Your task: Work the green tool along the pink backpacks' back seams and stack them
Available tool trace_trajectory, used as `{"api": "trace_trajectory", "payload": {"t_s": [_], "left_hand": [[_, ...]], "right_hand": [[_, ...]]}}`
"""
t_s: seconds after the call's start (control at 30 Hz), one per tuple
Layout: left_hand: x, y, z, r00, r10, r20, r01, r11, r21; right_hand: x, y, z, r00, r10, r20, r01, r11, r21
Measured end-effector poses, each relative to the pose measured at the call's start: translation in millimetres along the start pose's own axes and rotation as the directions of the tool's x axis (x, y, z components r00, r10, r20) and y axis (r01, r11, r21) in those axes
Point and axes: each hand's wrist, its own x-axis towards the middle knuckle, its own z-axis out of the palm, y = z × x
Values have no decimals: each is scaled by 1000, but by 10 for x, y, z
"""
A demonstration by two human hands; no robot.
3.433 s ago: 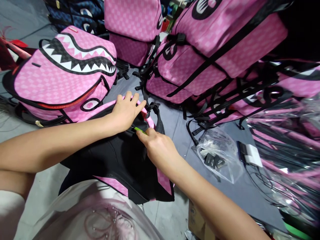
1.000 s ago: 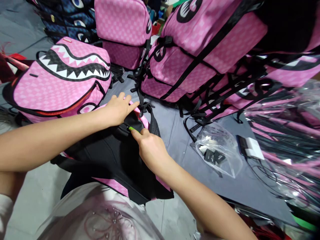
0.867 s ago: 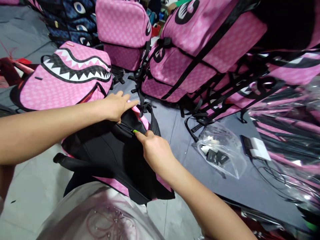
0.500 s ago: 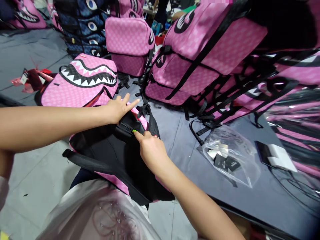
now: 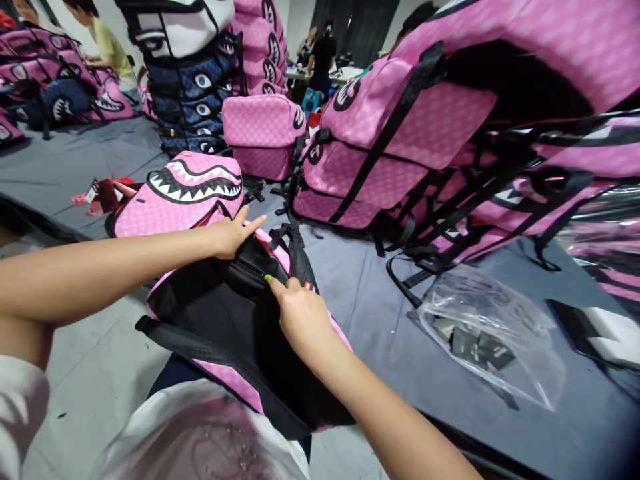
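Note:
A backpack (image 5: 210, 300) with a black back panel and pink sides lies tilted across my lap and the table edge, straps toward me. My left hand (image 5: 234, 235) is spread over its upper edge, fingers apart and stretched out; the thumb is hidden. My right hand (image 5: 303, 310) pinches at a zipper on the black back panel, a green thumbnail showing; the pull itself is covered by the fingers. Just beyond my left hand lies another pink backpack (image 5: 175, 213), printed with a black and white toothed mouth.
Stacked pink backpacks (image 5: 370, 173) stand at right, with blue eye-printed ones (image 5: 200, 87) behind. A clear plastic bag (image 5: 500, 333) with black tags lies on the grey table (image 5: 365, 300). Red tags (image 5: 107, 195) lie at left. People (image 5: 323, 57) are in the background.
The view has tilted upward, bringing more of the room and background people into sight. Both hands keep about the same places on the backpack.

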Motion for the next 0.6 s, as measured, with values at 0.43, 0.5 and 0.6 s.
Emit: {"api": "trace_trajectory", "payload": {"t_s": [0.43,0.5,0.6], "left_hand": [[-194,-20,145,989,-116,-86,111,992,-61],[-156,-46,104,996,-84,-39,83,996,-37],[-65,-191,123,998,53,-40,-56,995,-86]], "right_hand": [[257,-126,120,989,-92,-113,110,980,167],[276,-136,133,992,-70,-101,87,980,177],[304,-116,155,992,-55,-112,83,961,264]]}}
